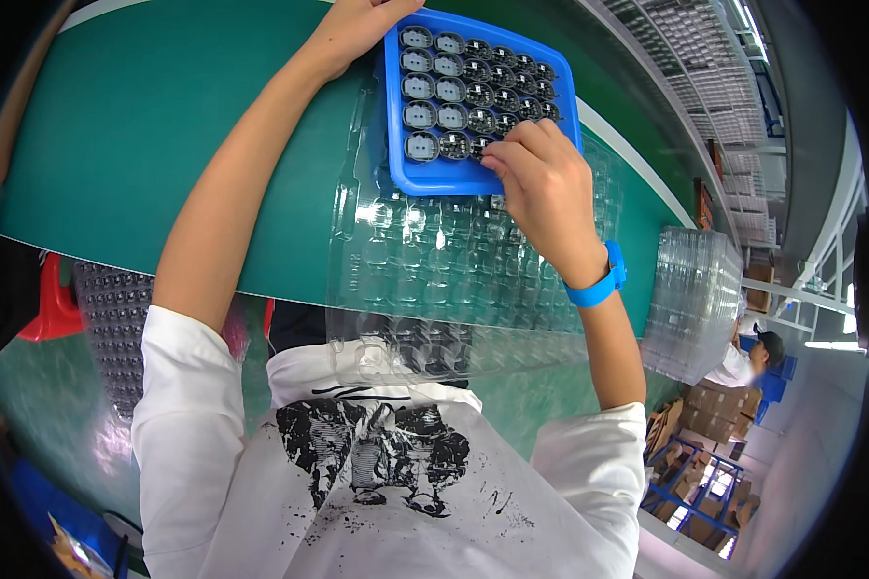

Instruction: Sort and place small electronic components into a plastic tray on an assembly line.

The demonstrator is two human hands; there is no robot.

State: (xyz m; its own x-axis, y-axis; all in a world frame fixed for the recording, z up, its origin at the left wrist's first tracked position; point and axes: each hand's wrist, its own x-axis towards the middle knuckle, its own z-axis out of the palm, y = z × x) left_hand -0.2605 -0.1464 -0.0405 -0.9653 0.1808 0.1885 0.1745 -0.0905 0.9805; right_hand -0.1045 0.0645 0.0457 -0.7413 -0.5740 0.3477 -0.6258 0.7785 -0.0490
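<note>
A blue plastic tray (pixel 436 183) rests on the green table, holding rows of small round parts. The two left columns show mostly pale grey faces (pixel 418 87); the others show dark insides like small circuit parts (pixel 479 95). My right hand (pixel 548 183), with a blue wristband, is closed in a pinch over the near row. Its fingertips touch a small round dark part (pixel 479 145) that they partly cover. At the tray's far left corner, my left hand (pixel 362 29) is closed on the rim, with some fingers cut off by the picture's top edge.
Clear plastic blister trays (pixel 425 261) lie under and in front of the blue tray, overhanging the table edge. A tall stack of clear trays (pixel 690 304) stands at right. A red stool (pixel 48 304) is at left. Another person (pixel 743 367) and cardboard boxes (pixel 714 410) are farther right.
</note>
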